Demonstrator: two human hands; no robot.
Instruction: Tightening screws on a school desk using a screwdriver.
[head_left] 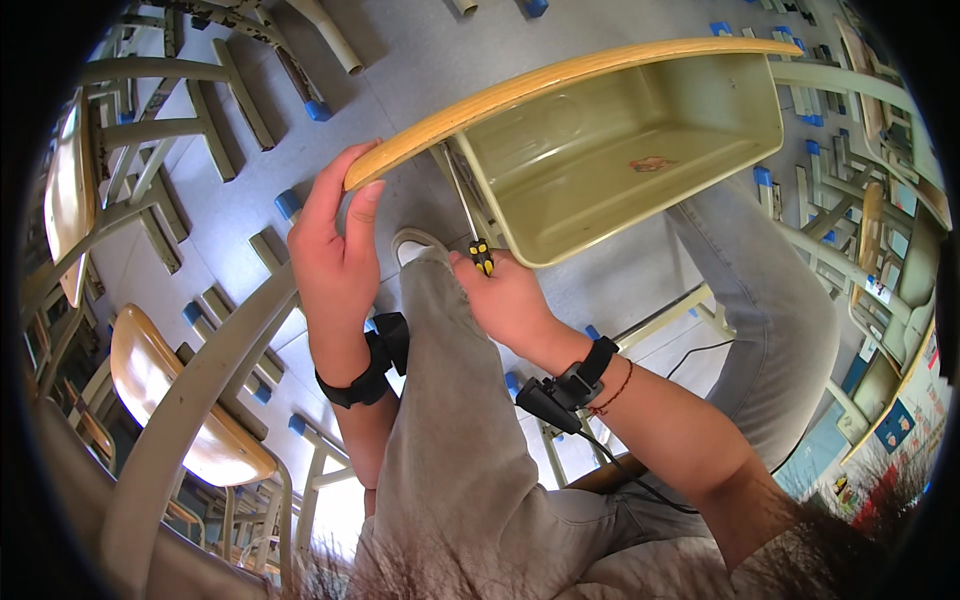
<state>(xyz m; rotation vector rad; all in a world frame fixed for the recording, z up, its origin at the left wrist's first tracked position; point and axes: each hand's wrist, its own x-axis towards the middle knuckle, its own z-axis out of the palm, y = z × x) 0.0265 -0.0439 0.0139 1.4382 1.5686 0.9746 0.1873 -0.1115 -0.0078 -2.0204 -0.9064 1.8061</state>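
Observation:
A school desk stands in front of me, its wooden desktop seen edge-on above a cream open drawer box. My left hand grips the near left corner of the desktop, thumb on one face and fingers around the edge. In my right hand is a screwdriver with a black and yellow handle. Its metal shaft points up beside the left wall of the drawer box, toward the underside of the desktop. Whether the tip touches a screw is hidden.
Chairs with wooden seats and metal frames crowd the left. More desk legs with blue foot caps stand around on the grey tiled floor. My knees sit close beneath the drawer box. A black cable runs from my right wrist strap.

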